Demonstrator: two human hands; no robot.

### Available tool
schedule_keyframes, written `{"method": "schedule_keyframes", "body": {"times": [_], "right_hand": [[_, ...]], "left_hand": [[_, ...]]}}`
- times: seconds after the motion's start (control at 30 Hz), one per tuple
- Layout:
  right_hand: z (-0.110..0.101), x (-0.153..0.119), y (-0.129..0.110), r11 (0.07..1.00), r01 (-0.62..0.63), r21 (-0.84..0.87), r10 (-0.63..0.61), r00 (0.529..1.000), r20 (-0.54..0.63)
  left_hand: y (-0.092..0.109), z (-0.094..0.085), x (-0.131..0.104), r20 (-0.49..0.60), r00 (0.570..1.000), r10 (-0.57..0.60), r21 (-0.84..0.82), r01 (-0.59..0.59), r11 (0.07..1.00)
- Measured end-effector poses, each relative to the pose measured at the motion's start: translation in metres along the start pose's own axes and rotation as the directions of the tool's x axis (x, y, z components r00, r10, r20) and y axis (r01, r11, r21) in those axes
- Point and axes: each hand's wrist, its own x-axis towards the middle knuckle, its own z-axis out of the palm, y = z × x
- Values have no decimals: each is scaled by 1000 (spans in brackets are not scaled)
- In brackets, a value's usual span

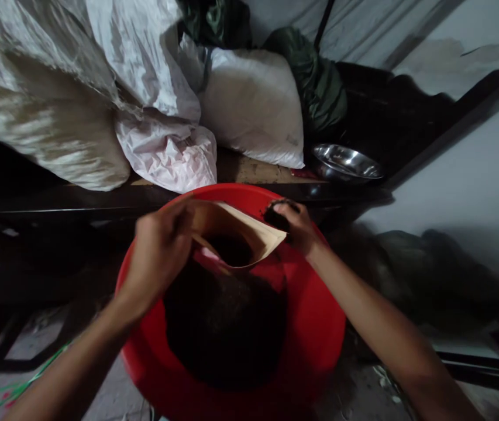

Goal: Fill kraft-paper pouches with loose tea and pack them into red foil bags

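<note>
My left hand (160, 248) grips the left end of an open paper bag (262, 229), its pale tan inside facing up. Dark stuff lies within the bag, and a patch of pink and red shows on its outside. At the bag's right corner, my right hand (299, 229) is closed on a dark, rough-edged clump (275, 215); whether it is loose material or a small container I cannot tell. Both hands are over a large red plastic basin (319, 333). A broad heap of dark loose material (227, 339) covers much of the basin's bottom.
Behind the basin runs a dark wooden ledge (78, 202) bearing large white sacks (253, 105), a crumpled white plastic bag (174, 152) and a dark green sack (319, 88). A shiny metal bowl (346, 162) stands at its right. Green strings (30, 380) lie at lower left.
</note>
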Motion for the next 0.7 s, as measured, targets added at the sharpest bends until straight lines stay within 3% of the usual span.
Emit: {"method": "schedule_keyframes", "body": {"times": [0.07,0.13,0.2,0.27,0.37,0.47,0.57,0.63,0.7], "right_hand": [[-3,21,-38,977,-73,200,90,993,-76],[3,31,-68,948,-99,303,123,990,-62],[18,33,-82,951,-58,304,83,994,-67],[36,30,-80,964,20,264,9,994,-109],[56,17,-63,987,130,98,-120,987,-104],[58,4,-51,984,171,-54,-170,985,25],[35,4,-42,980,193,-52,-190,980,58],[9,13,-23,978,196,-68,-201,977,-74],[-16,20,12,973,149,-179,-185,960,-209]], "left_hand": [[-5,33,6,93,996,-18,49,14,999],[-10,64,13,176,982,-63,158,35,987],[-15,86,19,247,964,-100,227,42,973],[-20,100,23,287,949,-127,255,52,966],[-27,105,28,285,946,-153,272,73,959],[-31,102,30,265,953,-145,263,73,962],[-38,96,30,261,953,-151,237,89,967],[-46,92,28,233,956,-179,220,127,967],[-56,88,23,177,963,-204,192,170,967]]}}
